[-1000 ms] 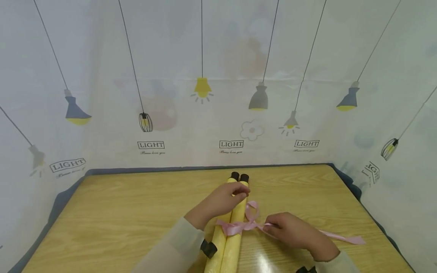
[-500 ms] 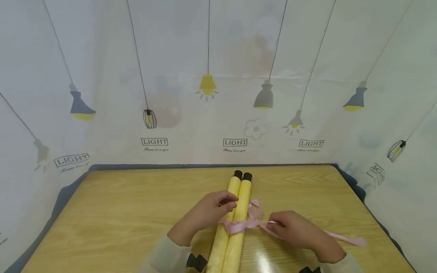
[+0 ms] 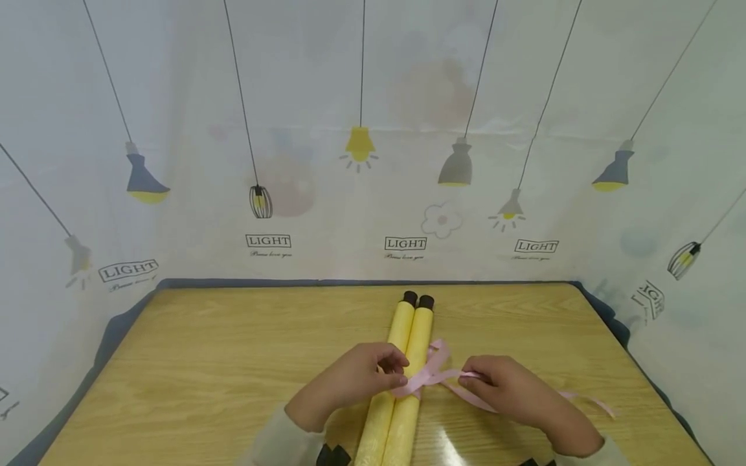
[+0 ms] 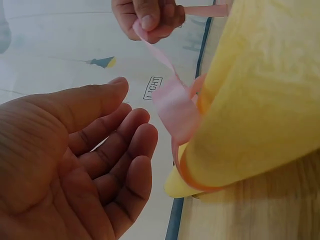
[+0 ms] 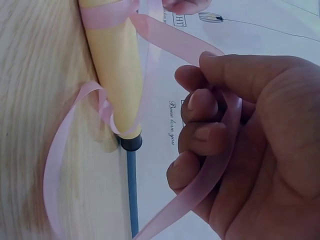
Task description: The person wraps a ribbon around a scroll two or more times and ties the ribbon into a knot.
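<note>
Below the head view's centre, pinching pink ribbon [image 3: 429, 373] wound round two yellow rolls [image 3: 402, 424] on the counter [image 3: 233, 349] with fingers of the right hand [image 3: 507, 391], holding nothing in the loosely bent left hand [image 3: 364, 374], apparently mid-tie, probably needing next to pinch the loop [image 3: 441, 353].

I lose the yellow rolls [image 3: 403, 417] at the head view's bottom edge; the right hand [image 3: 506, 390] hides some pink ribbon [image 3: 430, 371]
</note>
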`<action>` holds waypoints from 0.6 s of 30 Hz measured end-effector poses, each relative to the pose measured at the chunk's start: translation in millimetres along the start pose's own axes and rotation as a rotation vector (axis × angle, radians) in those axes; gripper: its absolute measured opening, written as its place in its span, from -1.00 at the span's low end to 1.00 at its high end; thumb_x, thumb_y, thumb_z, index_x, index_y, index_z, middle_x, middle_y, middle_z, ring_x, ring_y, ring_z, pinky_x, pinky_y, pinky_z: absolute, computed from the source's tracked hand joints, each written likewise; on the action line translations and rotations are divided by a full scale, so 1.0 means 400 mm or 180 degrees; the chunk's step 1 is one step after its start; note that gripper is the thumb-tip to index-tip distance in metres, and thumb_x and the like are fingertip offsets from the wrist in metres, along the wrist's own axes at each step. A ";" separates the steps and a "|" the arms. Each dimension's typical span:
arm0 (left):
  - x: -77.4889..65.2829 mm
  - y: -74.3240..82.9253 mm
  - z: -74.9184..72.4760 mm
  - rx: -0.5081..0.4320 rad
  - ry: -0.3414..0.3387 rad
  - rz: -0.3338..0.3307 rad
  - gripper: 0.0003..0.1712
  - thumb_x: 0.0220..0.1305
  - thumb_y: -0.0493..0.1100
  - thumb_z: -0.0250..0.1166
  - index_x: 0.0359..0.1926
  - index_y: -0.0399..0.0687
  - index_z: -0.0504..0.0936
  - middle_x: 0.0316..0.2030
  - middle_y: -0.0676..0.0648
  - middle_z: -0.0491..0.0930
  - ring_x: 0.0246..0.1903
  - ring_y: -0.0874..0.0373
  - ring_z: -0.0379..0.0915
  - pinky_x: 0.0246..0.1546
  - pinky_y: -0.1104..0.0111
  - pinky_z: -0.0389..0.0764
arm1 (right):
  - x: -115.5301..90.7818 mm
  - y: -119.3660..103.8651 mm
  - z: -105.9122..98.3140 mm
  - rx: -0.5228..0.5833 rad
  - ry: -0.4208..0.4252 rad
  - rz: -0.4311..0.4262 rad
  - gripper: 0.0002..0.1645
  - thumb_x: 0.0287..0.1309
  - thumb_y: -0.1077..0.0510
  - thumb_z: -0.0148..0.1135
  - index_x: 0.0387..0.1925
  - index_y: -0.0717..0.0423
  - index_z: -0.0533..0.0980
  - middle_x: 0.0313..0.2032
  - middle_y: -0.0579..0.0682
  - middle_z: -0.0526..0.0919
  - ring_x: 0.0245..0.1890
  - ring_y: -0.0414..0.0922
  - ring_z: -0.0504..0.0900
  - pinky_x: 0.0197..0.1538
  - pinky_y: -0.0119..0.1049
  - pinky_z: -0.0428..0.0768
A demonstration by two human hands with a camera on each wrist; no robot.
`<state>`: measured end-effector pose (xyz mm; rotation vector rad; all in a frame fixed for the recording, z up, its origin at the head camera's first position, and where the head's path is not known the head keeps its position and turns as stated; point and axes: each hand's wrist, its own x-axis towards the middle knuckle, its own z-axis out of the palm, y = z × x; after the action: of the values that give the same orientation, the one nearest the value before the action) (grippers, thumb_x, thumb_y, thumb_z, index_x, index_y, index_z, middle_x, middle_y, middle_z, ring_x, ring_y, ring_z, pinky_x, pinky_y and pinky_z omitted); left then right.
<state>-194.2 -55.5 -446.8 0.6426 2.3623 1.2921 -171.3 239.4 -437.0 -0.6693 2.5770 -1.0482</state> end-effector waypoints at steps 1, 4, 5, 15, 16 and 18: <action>0.000 0.001 0.002 0.0011 0.0003 -0.0013 -0.77 0.32 -0.07 0.39 -0.08 -0.04 0.67 -0.30 0.16 0.61 -0.27 0.28 0.50 -0.23 0.41 0.54 | -0.001 -0.002 -0.001 0.0027 0.0003 -0.0005 -0.73 0.42 -0.06 0.18 -0.29 0.03 0.58 -0.60 -0.24 0.37 -0.60 -0.38 0.30 -0.52 -0.41 0.37; -0.001 0.004 0.006 0.0014 0.0001 -0.0021 -0.78 0.29 -0.08 0.42 -0.09 -0.03 0.67 -0.32 0.15 0.61 -0.27 0.28 0.50 -0.24 0.41 0.53 | -0.005 -0.008 -0.004 0.0088 0.0011 -0.0045 -0.73 0.42 -0.06 0.18 -0.30 0.03 0.58 -0.60 -0.24 0.36 -0.61 -0.38 0.29 -0.53 -0.41 0.37; -0.002 0.005 0.007 0.0011 -0.0002 -0.0008 -0.78 0.28 -0.09 0.42 -0.10 -0.03 0.67 -0.32 0.15 0.61 -0.28 0.29 0.49 -0.24 0.42 0.53 | -0.006 -0.010 -0.004 0.0096 0.0015 -0.0058 -0.73 0.42 -0.06 0.18 -0.30 0.03 0.58 -0.60 -0.24 0.35 -0.61 -0.38 0.29 -0.53 -0.41 0.37; 0.001 0.008 0.016 0.0126 0.0009 0.0139 -0.80 0.31 -0.19 0.39 -0.06 -0.07 0.67 -0.32 0.16 0.62 -0.28 0.37 0.49 -0.22 0.47 0.54 | -0.025 -0.053 -0.012 0.0116 0.0054 -0.0105 -0.79 0.42 -0.10 0.18 -0.28 -0.11 0.58 -0.60 -0.26 0.38 -0.62 -0.39 0.30 -0.54 -0.41 0.39; 0.002 0.007 0.018 0.0103 0.0006 0.0113 -0.79 0.30 -0.16 0.40 -0.07 -0.04 0.67 -0.32 0.17 0.62 -0.28 0.36 0.49 -0.23 0.47 0.54 | -0.028 -0.058 -0.012 0.0141 0.0057 -0.0118 -0.80 0.42 -0.10 0.18 -0.28 -0.13 0.57 -0.60 -0.26 0.38 -0.62 -0.39 0.30 -0.54 -0.41 0.39; 0.004 0.005 0.022 0.0052 0.0002 0.0059 -0.78 0.27 -0.09 0.43 -0.08 0.03 0.67 -0.32 0.18 0.62 -0.29 0.34 0.50 -0.24 0.45 0.55 | -0.033 -0.066 -0.011 0.0171 0.0085 -0.0204 -0.81 0.42 -0.10 0.18 -0.28 -0.16 0.58 -0.60 -0.27 0.39 -0.63 -0.40 0.29 -0.55 -0.41 0.40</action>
<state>-190.4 -47.6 -449.9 0.6706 2.3750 1.2823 -153.6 232.2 -413.9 -0.7335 2.5557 -1.1494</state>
